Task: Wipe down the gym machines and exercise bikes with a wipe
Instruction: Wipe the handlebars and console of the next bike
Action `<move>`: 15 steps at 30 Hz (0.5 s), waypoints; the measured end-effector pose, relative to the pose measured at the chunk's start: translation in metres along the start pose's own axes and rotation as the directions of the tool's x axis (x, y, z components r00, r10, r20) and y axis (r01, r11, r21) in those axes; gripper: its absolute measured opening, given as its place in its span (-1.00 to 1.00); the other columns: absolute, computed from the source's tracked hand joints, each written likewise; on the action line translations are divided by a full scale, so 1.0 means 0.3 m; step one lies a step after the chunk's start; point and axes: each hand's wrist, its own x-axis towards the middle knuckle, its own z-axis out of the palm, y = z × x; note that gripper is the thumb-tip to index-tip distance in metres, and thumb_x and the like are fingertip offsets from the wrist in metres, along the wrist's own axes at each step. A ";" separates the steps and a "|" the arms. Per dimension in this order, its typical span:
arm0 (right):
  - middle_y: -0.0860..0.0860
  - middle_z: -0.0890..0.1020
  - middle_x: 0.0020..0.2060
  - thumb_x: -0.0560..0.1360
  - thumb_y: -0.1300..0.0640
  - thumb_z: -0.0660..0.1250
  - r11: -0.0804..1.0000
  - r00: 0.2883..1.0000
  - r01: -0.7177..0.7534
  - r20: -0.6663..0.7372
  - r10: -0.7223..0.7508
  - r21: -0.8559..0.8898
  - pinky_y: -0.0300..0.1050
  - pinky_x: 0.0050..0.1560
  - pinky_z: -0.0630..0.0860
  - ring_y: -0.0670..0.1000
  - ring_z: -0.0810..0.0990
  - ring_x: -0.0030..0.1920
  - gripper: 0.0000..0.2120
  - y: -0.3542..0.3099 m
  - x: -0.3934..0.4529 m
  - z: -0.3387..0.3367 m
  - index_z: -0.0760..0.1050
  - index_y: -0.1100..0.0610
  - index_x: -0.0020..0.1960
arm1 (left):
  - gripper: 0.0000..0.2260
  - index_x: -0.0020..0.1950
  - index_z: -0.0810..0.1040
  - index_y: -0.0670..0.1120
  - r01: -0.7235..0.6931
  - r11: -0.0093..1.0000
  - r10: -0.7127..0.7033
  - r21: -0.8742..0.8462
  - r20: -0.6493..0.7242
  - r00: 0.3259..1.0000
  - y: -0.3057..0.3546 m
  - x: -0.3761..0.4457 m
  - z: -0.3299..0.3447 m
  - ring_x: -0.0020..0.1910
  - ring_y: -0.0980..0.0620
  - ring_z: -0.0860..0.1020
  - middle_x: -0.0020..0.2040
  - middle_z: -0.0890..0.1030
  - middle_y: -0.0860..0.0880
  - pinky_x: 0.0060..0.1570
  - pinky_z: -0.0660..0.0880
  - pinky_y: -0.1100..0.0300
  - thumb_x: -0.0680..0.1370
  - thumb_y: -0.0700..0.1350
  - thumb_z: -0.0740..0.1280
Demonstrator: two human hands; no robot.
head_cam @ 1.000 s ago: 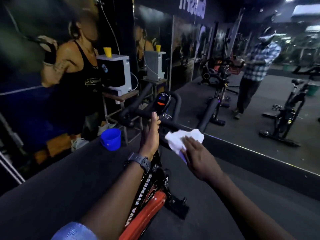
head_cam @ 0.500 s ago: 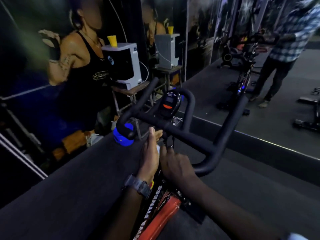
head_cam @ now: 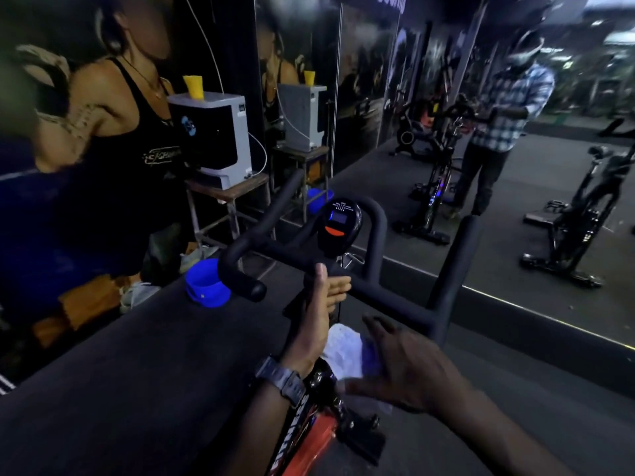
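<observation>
The exercise bike in front of me has black handlebars (head_cam: 385,297), a small console (head_cam: 338,228) with a lit screen, and a red and black frame (head_cam: 309,438). My left hand (head_cam: 318,324), with a watch on the wrist, grips the post just under the handlebars, thumb pointing up. Lower on the same post, my right hand (head_cam: 409,369) holds a white wipe (head_cam: 347,352) against the bike, between its spread fingers and thumb. The post behind the wipe is hidden.
A blue bucket (head_cam: 202,286) sits on the dark floor left of the handlebars. A white appliance (head_cam: 213,132) stands on a metal stand by the wall poster. The wall mirror reflects me (head_cam: 498,125) and other bikes (head_cam: 580,228).
The view has dropped closer to the bike. My right hand has slid the wipe down from the handlebar to the post below it. My left hand keeps its grip.
</observation>
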 end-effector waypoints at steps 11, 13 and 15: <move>0.16 0.62 0.14 0.56 0.05 0.23 0.970 0.969 -0.242 0.054 0.241 0.010 -0.01 0.03 0.51 0.21 0.60 0.15 -0.70 -0.211 0.255 0.068 0.52 0.16 0.21 | -0.35 0.08 0.63 -0.06 -0.090 0.994 0.089 -0.064 -0.025 0.996 0.001 0.042 -0.022 0.20 0.13 0.56 0.16 0.65 -0.02 0.19 0.37 0.32 0.49 0.34 -0.08; 0.18 0.62 0.14 0.60 0.11 0.17 0.985 0.982 -0.174 0.075 0.173 0.004 0.01 0.04 0.50 0.22 0.59 0.15 -0.72 -0.241 0.266 0.056 0.52 0.21 0.20 | -0.32 0.07 0.64 -0.04 -0.108 0.994 0.108 -0.020 -0.025 0.994 -0.008 0.053 -0.027 0.17 0.17 0.57 0.13 0.66 0.01 0.15 0.36 0.33 0.55 0.40 -0.09; 0.23 0.61 0.12 0.58 0.09 0.22 0.996 0.989 -0.084 0.125 0.080 0.026 0.04 0.03 0.49 0.27 0.58 0.13 -0.70 -0.230 0.272 0.035 0.51 0.26 0.19 | -0.30 0.08 0.64 -0.06 -0.104 0.994 0.103 -0.041 -0.022 0.994 -0.009 0.065 -0.027 0.16 0.17 0.59 0.12 0.67 0.01 0.16 0.38 0.32 0.52 0.42 -0.07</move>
